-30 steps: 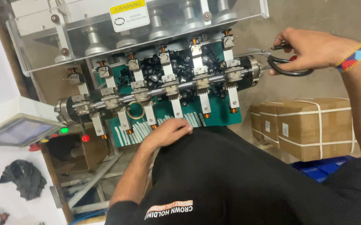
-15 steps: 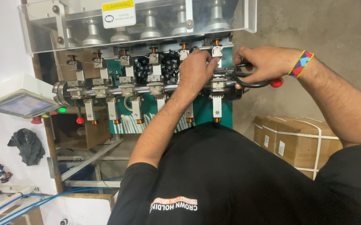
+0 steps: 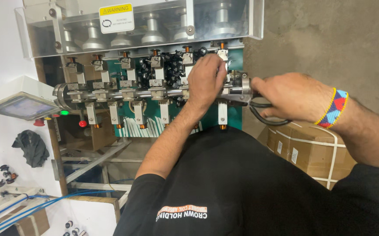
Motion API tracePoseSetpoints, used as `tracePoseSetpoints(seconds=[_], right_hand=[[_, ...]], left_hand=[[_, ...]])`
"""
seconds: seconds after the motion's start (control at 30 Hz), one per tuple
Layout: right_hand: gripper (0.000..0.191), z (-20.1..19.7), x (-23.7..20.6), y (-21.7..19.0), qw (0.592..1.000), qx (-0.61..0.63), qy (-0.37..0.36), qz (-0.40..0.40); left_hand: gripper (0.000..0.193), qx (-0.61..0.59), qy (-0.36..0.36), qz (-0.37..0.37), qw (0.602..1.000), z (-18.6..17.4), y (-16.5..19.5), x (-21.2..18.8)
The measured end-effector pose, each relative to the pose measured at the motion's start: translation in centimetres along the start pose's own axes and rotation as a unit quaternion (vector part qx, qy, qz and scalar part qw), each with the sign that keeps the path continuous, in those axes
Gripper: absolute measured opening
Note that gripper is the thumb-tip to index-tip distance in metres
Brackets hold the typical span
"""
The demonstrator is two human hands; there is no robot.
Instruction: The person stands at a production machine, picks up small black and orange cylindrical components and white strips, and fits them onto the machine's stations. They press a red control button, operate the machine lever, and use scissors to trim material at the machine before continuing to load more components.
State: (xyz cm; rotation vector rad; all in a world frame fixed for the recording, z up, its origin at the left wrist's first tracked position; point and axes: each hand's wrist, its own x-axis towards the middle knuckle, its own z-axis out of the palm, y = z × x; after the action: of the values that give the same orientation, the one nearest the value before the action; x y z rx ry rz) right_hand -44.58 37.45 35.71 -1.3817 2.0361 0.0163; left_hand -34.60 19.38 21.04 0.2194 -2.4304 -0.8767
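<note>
The left hand pinches a small part on the machine's metal rod, and beside it the right hand squeezes black-handled scissors, above the cardboard box.

We stand in a factory workshop. At twelve o'clock a winding machine carries a row of small copper coils under a clear guard with a yellow warning label. At nine o'clock sits a control panel with red and green buttons. Strapped cardboard cartons rest on bare concrete floor at three o'clock.
</note>
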Motion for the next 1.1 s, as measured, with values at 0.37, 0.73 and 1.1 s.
tracePoseSetpoints(seconds=[0.37, 0.73, 1.1], right_hand=[[0.059, -0.7, -1.2, -2.7, 0.997, 0.064, 0.014, -0.049], [0.065, 2.3, 10.1, -2.4, 0.995, 0.064, 0.071, 0.019], [0.049, 3.8, 9.3, -4.3, 0.997, 0.08, 0.008, -0.009]], left_hand=[[0.015, -0.124, -0.14, 0.085, 0.979, -2.6, -1.9, 0.5], [0.022, 0.042, -0.058, -0.147, 0.986, -9.3, -8.3, -1.0], [0.01, 0.023, 0.049, -0.071, 0.996, -7.6, -7.8, -1.6]])
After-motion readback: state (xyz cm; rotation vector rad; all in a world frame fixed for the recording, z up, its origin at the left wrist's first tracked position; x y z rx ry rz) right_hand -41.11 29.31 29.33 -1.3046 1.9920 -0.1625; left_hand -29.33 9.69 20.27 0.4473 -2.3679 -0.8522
